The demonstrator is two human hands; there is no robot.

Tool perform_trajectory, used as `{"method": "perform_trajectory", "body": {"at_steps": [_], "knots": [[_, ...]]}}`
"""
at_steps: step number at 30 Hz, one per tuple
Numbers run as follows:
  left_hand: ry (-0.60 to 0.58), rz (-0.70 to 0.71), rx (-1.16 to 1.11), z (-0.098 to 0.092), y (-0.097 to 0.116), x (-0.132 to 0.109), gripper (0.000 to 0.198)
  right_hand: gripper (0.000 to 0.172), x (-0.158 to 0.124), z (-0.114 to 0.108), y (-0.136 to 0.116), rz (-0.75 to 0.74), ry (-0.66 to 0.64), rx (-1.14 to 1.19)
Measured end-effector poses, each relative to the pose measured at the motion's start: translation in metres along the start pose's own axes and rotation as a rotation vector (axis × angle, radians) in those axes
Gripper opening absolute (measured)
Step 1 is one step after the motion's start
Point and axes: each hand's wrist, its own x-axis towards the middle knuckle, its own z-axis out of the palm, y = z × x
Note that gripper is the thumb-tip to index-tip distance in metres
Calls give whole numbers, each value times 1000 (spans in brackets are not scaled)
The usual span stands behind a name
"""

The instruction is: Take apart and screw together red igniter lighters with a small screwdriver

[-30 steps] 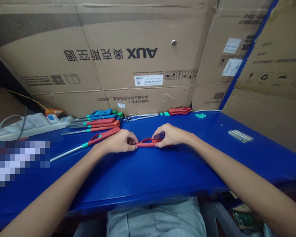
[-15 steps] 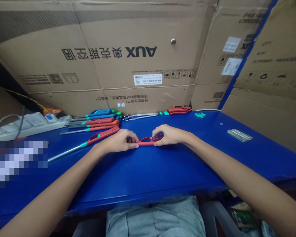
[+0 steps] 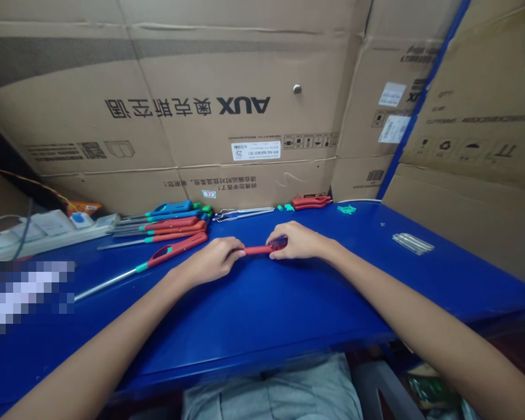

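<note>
Red plastic handle (image 3: pixel 257 250), gripped at both ends

From the head camera, the left hand (image 3: pixel 210 261) lies with its fingers curled and their tips against the left end of the red plastic handle. The right hand (image 3: pixel 298 241) is cupped over the other end, its fingers closed and pinching a dark blue translucent piece (image 3: pixel 279 242) against the handle. The two hands stand close together, with only a short stretch of red showing between them.

The handle lies low over a blue workbench (image 3: pixel 262 309), and it cannot be told whether it touches the surface. Just left of the handle, beyond the left hand, lies a long-nozzle lighter (image 3: pixel 175 251) with a red handle, teal collar and steel tube. Farther back on the same side is a stack of similar lighters (image 3: pixel 166 224) in blue and red. Behind the handle lie thin steel rods (image 3: pixel 242 213), and back to the right are red handle parts (image 3: pixel 310 202), with small teal bits (image 3: pixel 346 209) beyond them. Well right of the handle is a bundle of steel tubes (image 3: pixel 413 244). Far left is a white power strip (image 3: pixel 48 227), and part of that side is blurred out. An AUX cardboard carton (image 3: pixel 157 70) stands behind everything. Grey trousers (image 3: pixel 266 396) show below the bench edge.
</note>
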Motion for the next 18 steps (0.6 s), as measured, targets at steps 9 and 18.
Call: {"method": "perform_trajectory", "body": {"at_steps": [9,18], "knots": [[266,-89,-172,-9,7,0,44,18,0,-20,7,60,186,236],[185,-72,-44,-1,-3,0,42,14,-13,-45,87,735,668,964]]}}
